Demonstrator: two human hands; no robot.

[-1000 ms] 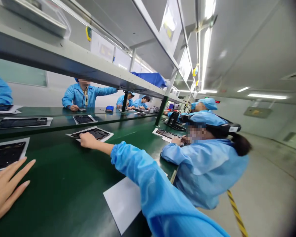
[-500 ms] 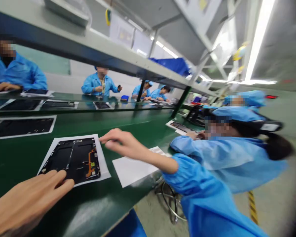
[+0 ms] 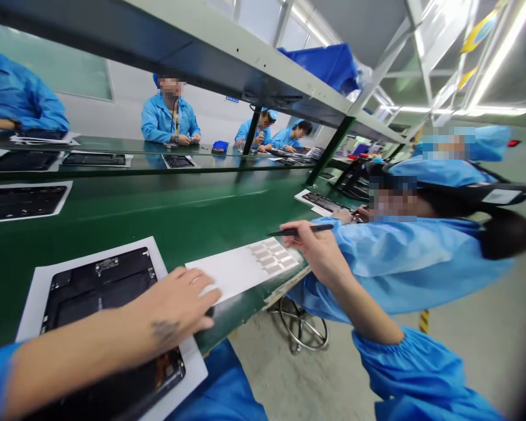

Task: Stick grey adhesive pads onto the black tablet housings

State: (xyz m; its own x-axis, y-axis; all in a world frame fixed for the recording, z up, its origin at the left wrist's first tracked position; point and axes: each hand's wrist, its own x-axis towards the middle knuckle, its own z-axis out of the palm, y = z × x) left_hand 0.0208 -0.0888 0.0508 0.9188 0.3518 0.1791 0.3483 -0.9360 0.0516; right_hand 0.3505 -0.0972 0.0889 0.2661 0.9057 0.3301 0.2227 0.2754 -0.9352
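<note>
My right hand point(image 3: 322, 252) grips a pair of black tweezers point(image 3: 318, 228), their tips pointing left over the far end of a white sheet point(image 3: 228, 272). Several small grey adhesive pieces point(image 3: 274, 256) sit in rows on that end of the sheet. At the sheet's near end, my left hand point(image 3: 186, 301) rests with its fingers apart on the paper. My left forearm crosses above a black tablet housing point(image 3: 114, 275), which lies on white paper point(image 3: 28, 304) and is partly hidden by the arm.
More tablet housings point(image 3: 24, 200) on paper lie along the green bench point(image 3: 228, 210). A co-worker in blue point(image 3: 421, 263) sits close on the right. Across the bench other people point(image 3: 169, 120) work. Overhead runs a shelf point(image 3: 193, 64) holding a blue bin point(image 3: 324, 64); a green post point(image 3: 333, 149) supports it.
A tablet housing on paper has come to the near bench. My left hand has moved from it onto the white sheet. My right hand has moved right and now holds black tweezers.
</note>
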